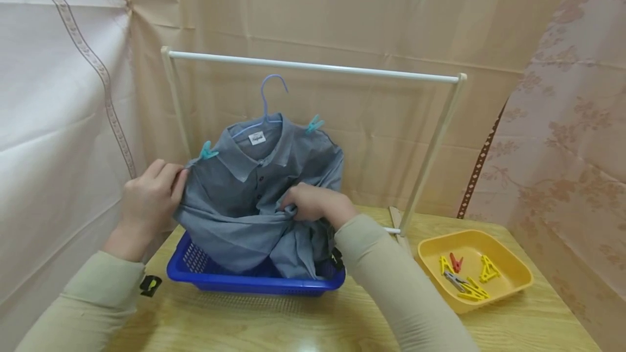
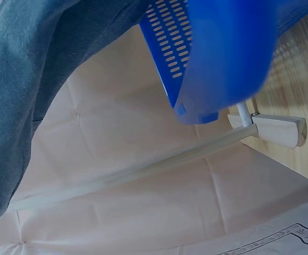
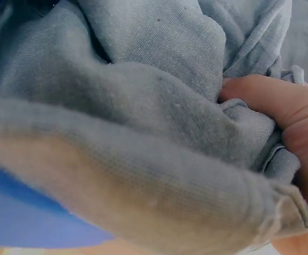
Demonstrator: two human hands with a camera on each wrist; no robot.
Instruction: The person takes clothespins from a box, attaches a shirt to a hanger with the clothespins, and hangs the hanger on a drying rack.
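A grey collared shirt (image 1: pixel 235 232) is on a blue hanger (image 1: pixel 265 105), its lower part bunched down into a blue basket (image 1: pixel 254 285). One teal clothespin (image 1: pixel 207 150) clips the shirt at the left shoulder, and another clothespin (image 1: pixel 314 124) at the right. My left hand (image 1: pixel 149 197) pinches the shirt's edge just outside the left clothespin. With my right hand (image 1: pixel 315 203) I grip a gathered fold of the shirt front below the buttons; in the right wrist view the thumb (image 3: pixel 260 95) presses into the cloth, and the other fingers are hidden by it.
A white rack's top bar (image 1: pixel 313 65) runs behind and above the shirt, on upright posts with wooden feet (image 2: pixel 281 130). To the right, a yellow tray (image 1: pixel 508 276) holds several yellow clothespins, a red clothespin (image 1: pixel 456 262) and a grey one. Curtains hang around the wooden table (image 1: pixel 371 308).
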